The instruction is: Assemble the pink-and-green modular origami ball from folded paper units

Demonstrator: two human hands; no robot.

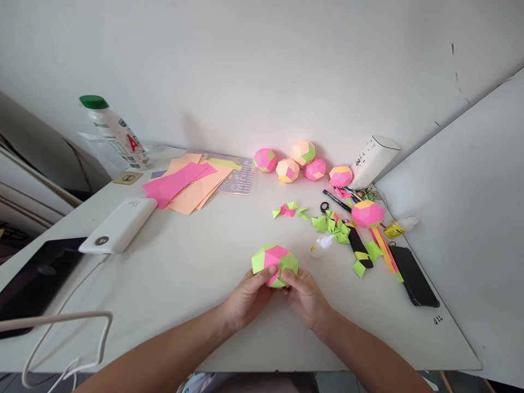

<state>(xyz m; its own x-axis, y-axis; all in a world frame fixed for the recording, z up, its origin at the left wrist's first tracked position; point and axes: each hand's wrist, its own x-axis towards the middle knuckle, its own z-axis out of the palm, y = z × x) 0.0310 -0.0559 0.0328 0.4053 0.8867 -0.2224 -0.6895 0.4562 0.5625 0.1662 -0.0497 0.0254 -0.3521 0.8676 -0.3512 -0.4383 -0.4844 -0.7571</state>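
Both my hands grip a pink and green folded paper ball (pixel 275 262) just above the white table (pixel 184 284), near its front edge. My left hand (pixel 248 297) closes on the ball's lower left side. My right hand (pixel 305 296) pinches its lower right side with thumb and fingers. Small green and pink folded paper pieces (pixel 327 222) lie loose just beyond the ball, to the right.
Several finished paper balls (pixel 303 161) sit by the wall, one more (pixel 367 213) at right. Pink and orange paper sheets (pixel 186 183), a white power bank (pixel 119 225) with cable, a bottle (pixel 117 134), glue bottles (pixel 321 244), scissors, a phone (pixel 413 275) and a white box (pixel 373 161) surround them.
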